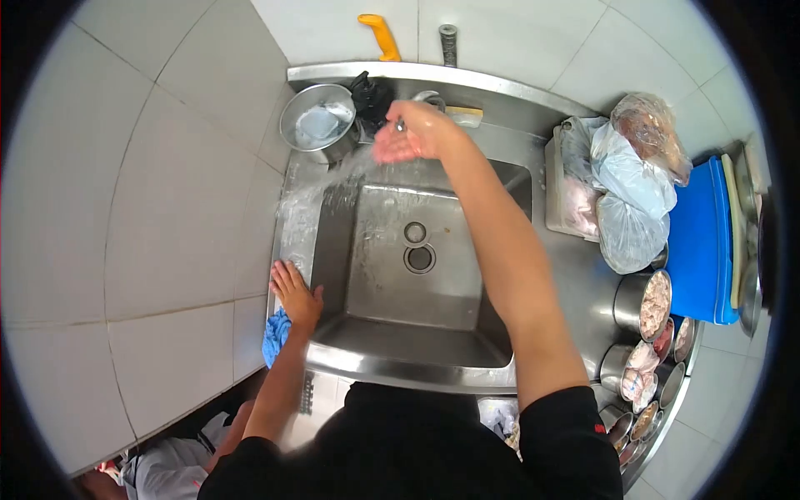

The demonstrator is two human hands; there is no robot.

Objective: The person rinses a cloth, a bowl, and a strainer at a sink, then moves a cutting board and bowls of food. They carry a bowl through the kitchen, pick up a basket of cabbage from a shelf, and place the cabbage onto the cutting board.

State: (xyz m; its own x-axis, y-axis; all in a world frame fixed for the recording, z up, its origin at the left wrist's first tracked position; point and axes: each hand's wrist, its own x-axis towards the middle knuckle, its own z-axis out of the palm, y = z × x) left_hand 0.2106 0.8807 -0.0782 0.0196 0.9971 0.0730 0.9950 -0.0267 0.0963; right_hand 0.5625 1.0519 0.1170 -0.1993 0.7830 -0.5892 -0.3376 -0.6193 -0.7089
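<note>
My right hand [410,133] reaches over the back of the steel sink [417,287], fingers stretched out and wet. At its palm shows the small round metal end of what looks like a tap [400,126]; the rest of it is hidden. Water [337,177] sprays from this hand leftward across the sink's back left corner and onto the ledge. On the wet left ledge my left hand [296,296] lies flat with its fingers apart, holding nothing. A crumpled blue cloth [276,337] is just below that hand, against the wall.
A steel pot [318,125] and a black pump bottle [372,98] stand at the back left. On the right are bagged food [637,183], a blue board [702,242] and several steel containers [643,305] of meat. Another person's sleeve [171,467] is at lower left.
</note>
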